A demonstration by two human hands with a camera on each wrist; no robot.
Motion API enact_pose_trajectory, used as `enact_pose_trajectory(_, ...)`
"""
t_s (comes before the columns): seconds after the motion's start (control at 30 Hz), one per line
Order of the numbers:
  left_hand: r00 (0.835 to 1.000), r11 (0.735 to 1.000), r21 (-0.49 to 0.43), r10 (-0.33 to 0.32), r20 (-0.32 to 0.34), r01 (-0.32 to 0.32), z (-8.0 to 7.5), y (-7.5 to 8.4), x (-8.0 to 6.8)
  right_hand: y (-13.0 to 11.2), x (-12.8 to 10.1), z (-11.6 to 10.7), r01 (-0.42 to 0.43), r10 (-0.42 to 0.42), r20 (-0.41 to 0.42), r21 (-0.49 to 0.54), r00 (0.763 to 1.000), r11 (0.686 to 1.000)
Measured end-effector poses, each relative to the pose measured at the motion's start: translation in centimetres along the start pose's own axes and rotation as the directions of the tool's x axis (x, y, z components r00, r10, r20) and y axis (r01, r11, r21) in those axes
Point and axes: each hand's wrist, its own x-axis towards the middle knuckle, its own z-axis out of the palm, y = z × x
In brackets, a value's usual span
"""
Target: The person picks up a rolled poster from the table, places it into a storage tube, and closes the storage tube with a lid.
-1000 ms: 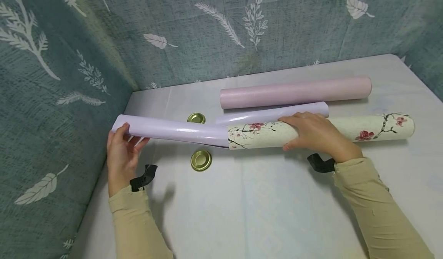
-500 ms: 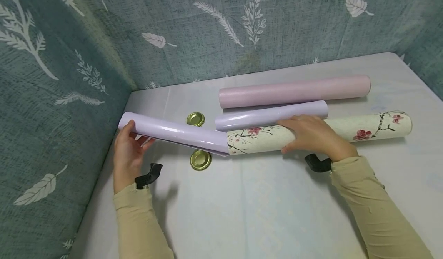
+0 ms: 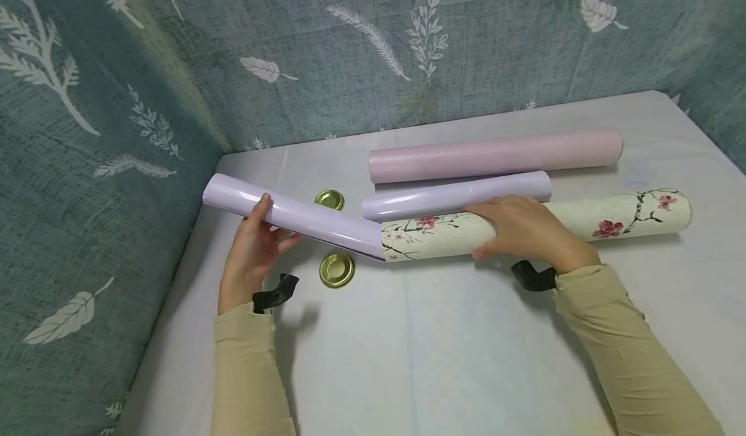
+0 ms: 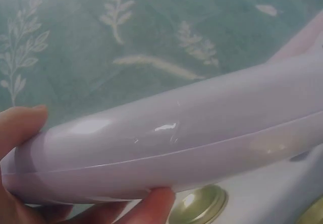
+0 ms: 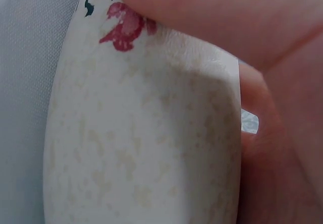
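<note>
My left hand (image 3: 253, 254) grips a rolled glossy lilac sheet (image 3: 303, 216) near its middle, thumb on top and fingers beneath. The roll slants down to the right, and its right end sits inside the left opening of a cream tube (image 3: 437, 237) printed with plum blossoms. My right hand (image 3: 521, 229) holds that tube from above, around its middle. In the left wrist view a long edge seam runs along the lilac roll (image 4: 192, 123). The right wrist view shows my thumb lying across the flowered tube (image 5: 141, 123).
Behind the flowered tube lie a second lilac roll (image 3: 454, 195) and a longer pink tube (image 3: 495, 155) on the white-covered table (image 3: 443, 358). Two gold lids, a rear one (image 3: 329, 199) and a front one (image 3: 337, 269), lie near the lilac roll. A patterned green curtain (image 3: 326, 54) borders the back and left.
My left hand has slid right along the lilac roll, from its left end toward the tube. The roll's left end has risen slightly. My right hand stays on the flowered tube.
</note>
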Motion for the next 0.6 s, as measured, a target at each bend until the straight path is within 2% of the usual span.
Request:
enact_pose_trajectory(0.1,1.0,0.999,-0.032,-0.01,0.024,0.011,0.16,-0.18,0.21,0.06,0.01,-0.05,-0.001,0.001,-0.004,0.004,1.0,1.0)
enact_pose_trajectory(0.3,1.0,0.989,-0.149,0.0,0.028,0.004,0.13,0.07,-0.02,0.05,-0.02,-0.38,-0.016,0.016,-0.023,0.012,1.0,1.0)
enact_pose_trajectory(0.6,0.999,0.987,-0.157,0.03,0.034,-0.024,-0.2,-0.04,0.02,0.1,-0.15,-0.51,-0.016,0.017,-0.054,0.015,0.998,1.0)
